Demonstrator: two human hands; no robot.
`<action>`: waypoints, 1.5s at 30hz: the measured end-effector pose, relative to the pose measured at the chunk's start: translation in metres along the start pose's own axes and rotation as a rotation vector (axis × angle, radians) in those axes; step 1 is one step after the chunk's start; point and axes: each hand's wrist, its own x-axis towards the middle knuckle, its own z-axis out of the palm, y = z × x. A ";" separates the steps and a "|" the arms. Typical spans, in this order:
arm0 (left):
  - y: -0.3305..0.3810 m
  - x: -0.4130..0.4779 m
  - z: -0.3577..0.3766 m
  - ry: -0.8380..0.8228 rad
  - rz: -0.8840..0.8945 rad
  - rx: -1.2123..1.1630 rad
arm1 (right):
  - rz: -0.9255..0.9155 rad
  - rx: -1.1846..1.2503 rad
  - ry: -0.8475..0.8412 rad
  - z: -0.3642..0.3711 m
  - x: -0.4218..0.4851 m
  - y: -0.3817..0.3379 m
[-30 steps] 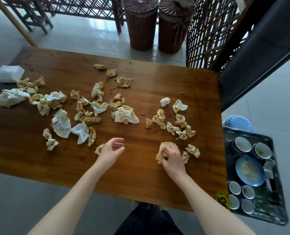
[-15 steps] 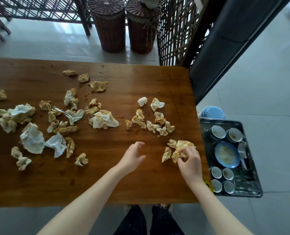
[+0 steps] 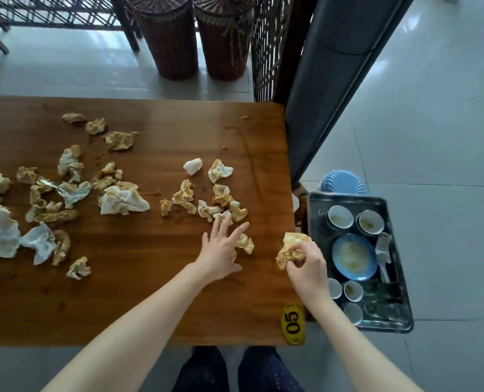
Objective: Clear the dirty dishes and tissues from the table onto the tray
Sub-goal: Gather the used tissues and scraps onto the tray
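Note:
My right hand (image 3: 305, 267) grips a wad of stained tissues (image 3: 291, 246) at the table's right edge, just beside the metal tray (image 3: 399, 321). The tray stands to the right of the wooden table (image 3: 150, 292) and holds several small cups and a blue plate (image 3: 353, 257) with a spoon. My left hand (image 3: 221, 247) lies flat with fingers spread over a crumpled tissue (image 3: 246, 243). A cluster of soiled tissues (image 3: 206, 202) lies just beyond it. More crumpled tissues (image 3: 122, 198) are scattered over the table's left half.
A yellow number tag (image 3: 293, 323) marked 05 sits at the table's front right corner. A blue stool (image 3: 344, 181) stands behind the tray. Two wicker baskets (image 3: 173, 38) and a lattice screen (image 3: 266, 46) stand beyond the table.
My right hand has carried the tissue wad rightward to the table's edge by the tray. My left hand has moved right and spread over a tissue. The view has swung right.

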 end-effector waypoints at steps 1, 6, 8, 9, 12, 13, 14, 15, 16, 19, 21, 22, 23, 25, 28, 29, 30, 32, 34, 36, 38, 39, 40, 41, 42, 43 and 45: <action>0.004 0.006 0.002 -0.007 -0.007 0.034 | -0.003 0.010 -0.003 -0.008 0.005 0.007; 0.009 0.030 0.004 0.001 -0.063 0.186 | -0.013 0.068 -0.050 -0.044 0.026 0.041; 0.010 0.037 0.002 -0.051 -0.058 0.198 | -0.014 0.065 -0.058 -0.055 0.034 0.054; 0.011 0.040 0.001 -0.088 -0.051 0.203 | -0.011 0.060 -0.056 -0.060 0.037 0.059; 0.015 0.042 -0.001 -0.181 -0.029 0.281 | 0.020 0.059 -0.048 -0.070 0.044 0.072; 0.016 0.040 -0.001 -0.189 -0.030 0.292 | 0.036 0.062 -0.046 -0.072 0.045 0.074; 0.016 0.038 0.000 -0.183 -0.038 0.280 | 0.050 0.068 -0.041 -0.074 0.045 0.077; 0.016 0.036 0.000 -0.166 -0.051 0.255 | 0.060 0.075 -0.033 -0.076 0.045 0.078; 0.015 0.034 0.001 -0.141 -0.063 0.228 | 0.065 0.081 -0.023 -0.077 0.045 0.079; 0.008 0.029 0.002 -0.024 -0.073 0.153 | 0.084 0.082 0.005 -0.078 0.045 0.081; 0.003 0.025 0.007 0.055 -0.049 0.086 | 0.099 0.076 0.011 -0.079 0.043 0.081; -0.001 0.023 0.010 0.083 -0.033 0.049 | 0.106 0.073 0.011 -0.079 0.042 0.081; -0.004 0.020 0.015 0.104 -0.016 0.017 | 0.112 0.068 0.009 -0.078 0.040 0.081; -0.008 0.016 0.022 0.140 0.009 -0.027 | 0.115 0.061 0.012 -0.077 0.034 0.080; -0.010 0.016 0.024 0.218 0.001 -0.119 | 0.134 0.056 0.036 -0.073 0.027 0.075; -0.010 0.017 0.021 0.253 -0.013 -0.162 | 0.143 0.051 0.043 -0.071 0.025 0.073; -0.009 0.017 0.018 0.277 -0.032 -0.197 | 0.149 0.048 0.049 -0.070 0.023 0.071; -0.009 0.017 0.010 0.254 -0.042 -0.175 | 0.159 0.045 0.060 -0.067 0.021 0.068; -0.012 0.015 0.006 0.123 -0.060 -0.060 | 0.178 0.041 0.064 -0.064 0.019 0.064; -0.018 0.014 0.004 -0.033 -0.083 0.026 | 0.193 0.046 0.072 -0.062 0.017 0.061; -0.026 0.015 0.002 -0.130 -0.063 0.096 | 0.207 0.048 0.078 -0.060 0.015 0.059; -0.029 0.016 0.002 -0.151 -0.044 0.110 | 0.215 0.050 0.079 -0.060 0.014 0.059; -0.032 0.017 0.002 -0.154 -0.025 0.095 | 0.223 0.052 0.081 -0.059 0.013 0.058; -0.034 0.017 0.002 -0.142 -0.001 0.062 | 0.231 0.055 0.085 -0.059 0.012 0.058; -0.037 0.018 0.004 -0.121 0.032 0.030 | 0.237 0.057 0.089 -0.059 0.012 0.058; -0.039 0.017 0.007 -0.092 0.066 -0.004 | 0.243 0.058 0.092 -0.059 0.011 0.058; -0.044 0.017 0.011 -0.009 0.108 -0.090 | 0.248 0.054 0.096 -0.058 0.009 0.057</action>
